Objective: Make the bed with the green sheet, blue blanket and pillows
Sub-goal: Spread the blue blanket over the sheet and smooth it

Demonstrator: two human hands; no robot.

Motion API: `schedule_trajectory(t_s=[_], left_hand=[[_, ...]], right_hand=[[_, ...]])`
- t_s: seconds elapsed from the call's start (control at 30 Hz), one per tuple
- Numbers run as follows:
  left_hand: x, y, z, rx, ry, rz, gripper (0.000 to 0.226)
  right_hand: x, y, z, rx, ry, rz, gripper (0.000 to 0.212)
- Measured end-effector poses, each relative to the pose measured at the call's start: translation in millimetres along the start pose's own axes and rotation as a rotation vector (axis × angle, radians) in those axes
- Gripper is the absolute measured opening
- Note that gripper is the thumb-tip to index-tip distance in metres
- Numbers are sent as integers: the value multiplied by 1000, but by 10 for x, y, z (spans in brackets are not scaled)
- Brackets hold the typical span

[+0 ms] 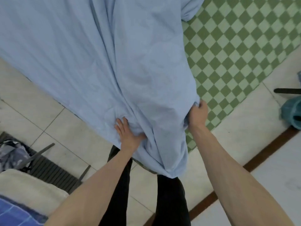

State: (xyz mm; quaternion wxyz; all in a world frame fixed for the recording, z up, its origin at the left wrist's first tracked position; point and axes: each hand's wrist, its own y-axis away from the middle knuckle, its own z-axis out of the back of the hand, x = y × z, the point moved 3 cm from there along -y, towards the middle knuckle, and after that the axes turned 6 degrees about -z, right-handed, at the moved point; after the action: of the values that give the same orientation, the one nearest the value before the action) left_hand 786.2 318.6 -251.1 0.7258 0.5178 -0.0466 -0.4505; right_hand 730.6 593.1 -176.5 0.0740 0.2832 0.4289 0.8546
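Two bare forearms reach forward from the bottom edge, and below them the person's dark trousers (pixel 169 201) stand on the pale tiled floor (pixel 68 128). The left hand (pixel 127 134) lies against the blue blanket (pixel 101 59) with straight, spread fingers; its thumb is sunk in a fold and hidden, so this grip is wide and only presses. The right hand (pixel 197 114) is curled round the blanket's right-hand edge, a bunch of cloth gathered in a narrow grip; its fingertips are hidden inside the cloth.

The blanket fills the upper left and middle of the view, running out of frame at the top and left. Long creases run from the top toward the hands, and its lowest corner hangs in a twisted point in front of the trousers. It covers most of the bed; the bed's own outline cannot be made out beneath it. The green sheet (pixel 241 46), checked in light and dark green, shows bare to the right of the blanket, its lower edge running diagonally against the floor tiles.

Open floor lies on both sides of the legs. A brown strip (pixel 254 162) crosses the floor at lower right. At left, partly cut off: a dark ribbed frame (pixel 53 170), patterned grey cloth (pixel 11 154), a cream pad (pixel 27 191) and a blue checked cloth (pixel 14 214). At the right edge, a teal bag (pixel 291 113) and a dark bar (pixel 286 90), both cut off and blurred.
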Motion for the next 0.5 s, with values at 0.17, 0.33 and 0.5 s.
schedule_trajectory(t_s=[0.17, 0.33, 0.5], left_hand=[[-50, -44, -51, -32, -99, 44, 148], [-29, -82, -152, -167, -154, 48, 142], [-210, 313, -434, -399, -66, 24, 89]], right_hand=[[-164, -435, 2122, -626, -286, 18, 22], [-550, -1073, 2876, -398, 442, 263, 9], [-702, -1299, 2660, 525, 1134, 311, 19]])
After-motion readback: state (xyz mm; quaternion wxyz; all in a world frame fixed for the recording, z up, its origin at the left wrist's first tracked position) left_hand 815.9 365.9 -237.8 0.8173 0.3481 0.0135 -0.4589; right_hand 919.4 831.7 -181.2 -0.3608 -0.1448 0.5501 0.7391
